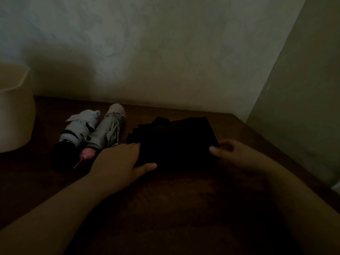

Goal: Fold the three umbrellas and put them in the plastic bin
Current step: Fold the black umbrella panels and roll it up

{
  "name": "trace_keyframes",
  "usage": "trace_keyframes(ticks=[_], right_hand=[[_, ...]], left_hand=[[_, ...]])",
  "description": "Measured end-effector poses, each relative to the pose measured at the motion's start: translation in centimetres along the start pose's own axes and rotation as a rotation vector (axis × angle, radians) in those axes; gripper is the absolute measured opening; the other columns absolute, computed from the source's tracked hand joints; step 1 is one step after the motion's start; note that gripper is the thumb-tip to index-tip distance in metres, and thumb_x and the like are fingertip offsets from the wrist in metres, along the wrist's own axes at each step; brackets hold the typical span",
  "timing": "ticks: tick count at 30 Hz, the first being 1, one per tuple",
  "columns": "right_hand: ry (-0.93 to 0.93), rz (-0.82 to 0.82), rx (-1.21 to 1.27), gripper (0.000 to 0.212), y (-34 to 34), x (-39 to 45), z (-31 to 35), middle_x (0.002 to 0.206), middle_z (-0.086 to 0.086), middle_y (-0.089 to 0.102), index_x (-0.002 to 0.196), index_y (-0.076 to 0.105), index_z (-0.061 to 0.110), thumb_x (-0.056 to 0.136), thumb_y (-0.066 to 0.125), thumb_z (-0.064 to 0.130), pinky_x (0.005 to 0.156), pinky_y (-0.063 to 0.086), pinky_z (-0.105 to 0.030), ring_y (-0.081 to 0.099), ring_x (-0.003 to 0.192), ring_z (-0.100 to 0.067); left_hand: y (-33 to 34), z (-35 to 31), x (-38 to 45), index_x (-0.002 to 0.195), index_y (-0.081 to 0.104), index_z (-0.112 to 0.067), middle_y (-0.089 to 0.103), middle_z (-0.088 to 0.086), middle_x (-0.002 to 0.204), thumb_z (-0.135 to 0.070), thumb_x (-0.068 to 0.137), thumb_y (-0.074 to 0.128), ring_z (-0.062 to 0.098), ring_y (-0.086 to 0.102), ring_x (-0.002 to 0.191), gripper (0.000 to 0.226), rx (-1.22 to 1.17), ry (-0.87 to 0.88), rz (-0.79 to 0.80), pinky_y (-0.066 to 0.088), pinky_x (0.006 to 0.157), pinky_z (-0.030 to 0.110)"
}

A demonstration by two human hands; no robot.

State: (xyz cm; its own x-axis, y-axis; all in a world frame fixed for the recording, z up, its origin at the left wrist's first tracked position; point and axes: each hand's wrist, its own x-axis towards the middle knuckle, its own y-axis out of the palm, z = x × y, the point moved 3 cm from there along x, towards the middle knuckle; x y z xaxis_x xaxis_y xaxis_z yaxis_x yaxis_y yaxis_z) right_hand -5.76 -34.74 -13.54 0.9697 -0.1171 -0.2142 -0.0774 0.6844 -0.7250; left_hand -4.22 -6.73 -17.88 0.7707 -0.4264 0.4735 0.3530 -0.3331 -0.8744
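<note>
Now both hands on the black umbrella, left hand fingers spread flat on its edge, right hand pinching its other side, two folded umbrellas left of it

Black umbrella: its dark fabric lies gathered in flat pleats on the worktop, toward the right edge and short of the back edge. Detail is lost in the dim light.

Grey umbrella: folded, lying flat just left of the black one, pale tip toward the back edge, pink handle toward the front.

Light blue umbrella: folded and wrapped with a dark strap, lying touching the left side of the grey one, black handle toward the front.

Plastic bin: cream-coloured, upright at the left edge of the worktop, near the back.
</note>
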Motion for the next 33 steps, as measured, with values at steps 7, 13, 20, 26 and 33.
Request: trace_keyframes(ticks=[7, 13, 20, 26, 33], right_hand=[[-0.018, 0.016, 0.289, 0.073, 3.1, 1.0, 1.5, 0.110, 0.004, 0.061, 0.131, 0.049, 0.020, 0.070, 0.069, 0.055, 0.062, 0.050, -0.020, 0.062, 0.085, -0.008], [0.090, -0.077, 0.397, 0.064, 3.5, 2.2, 1.5, 0.099, 0.000, 0.059, 0.128, 0.048, 0.013, 0.079, 0.067, 0.049, 0.061, 0.049, -0.029, 0.061, 0.081, -0.017], [0.140, -0.214, 0.115, 0.069, 3.5, 3.4, 1.4, 0.119, -0.012, 0.055, 0.126, 0.047, 0.009, 0.077, 0.071, 0.050, 0.069, 0.048, -0.035, 0.059, 0.099, -0.027], [0.243, -0.070, -0.214, 0.063, 2.7, 2.8, 2.0, 0.087, -0.010, 0.052, 0.099, 0.053, 0.003, 0.079, 0.060, 0.062, 0.050, 0.034, -0.027, 0.052, 0.069, -0.018], [0.204, 0.030, -0.257, 0.053, 2.7, 2.2, 2.0, 0.077, -0.008, 0.052, 0.089, 0.050, 0.010, 0.085, 0.051, 0.063, 0.050, 0.034, -0.026, 0.053, 0.067, -0.017]], left_hand=[[-0.4, 0.1, -0.2, 0.117, 0.050, -0.028, 0.059, -0.009, 0.097, -0.079, 0.077, 0.012, 0.008, 0.054, 0.083, 0.075, 0.056, 0.005, 0.045, 0.036, 0.057, 0.019], [-0.3, 0.1, -0.3, 0.103, 0.056, -0.029, 0.056, -0.012, 0.080, -0.083, 0.068, -0.007, 0.003, 0.049, 0.068, 0.090, -0.030, -0.018, 0.036, 0.034, 0.051, 0.016], [-0.7, -0.6, 0.9, 0.067, 0.048, -0.016, 0.043, 0.000, 0.065, -0.054, 0.093, 0.035, 0.015, 0.045, 0.055, 0.048, -0.078, -0.375, 0.084, 0.030, 0.052, 0.027], [-0.7, 0.2, 2.0, 0.059, 0.033, -0.015, 0.030, 0.002, 0.053, -0.054, 0.086, 0.054, 0.017, 0.031, 0.046, 0.052, -0.265, -0.641, 0.344, 0.026, 0.052, 0.027], [-1.0, -0.5, 1.6, 0.061, 0.034, -0.015, 0.028, 0.002, 0.056, -0.052, 0.088, 0.053, 0.016, 0.029, 0.048, 0.050, -0.290, -0.678, 0.420, 0.028, 0.053, 0.028]])
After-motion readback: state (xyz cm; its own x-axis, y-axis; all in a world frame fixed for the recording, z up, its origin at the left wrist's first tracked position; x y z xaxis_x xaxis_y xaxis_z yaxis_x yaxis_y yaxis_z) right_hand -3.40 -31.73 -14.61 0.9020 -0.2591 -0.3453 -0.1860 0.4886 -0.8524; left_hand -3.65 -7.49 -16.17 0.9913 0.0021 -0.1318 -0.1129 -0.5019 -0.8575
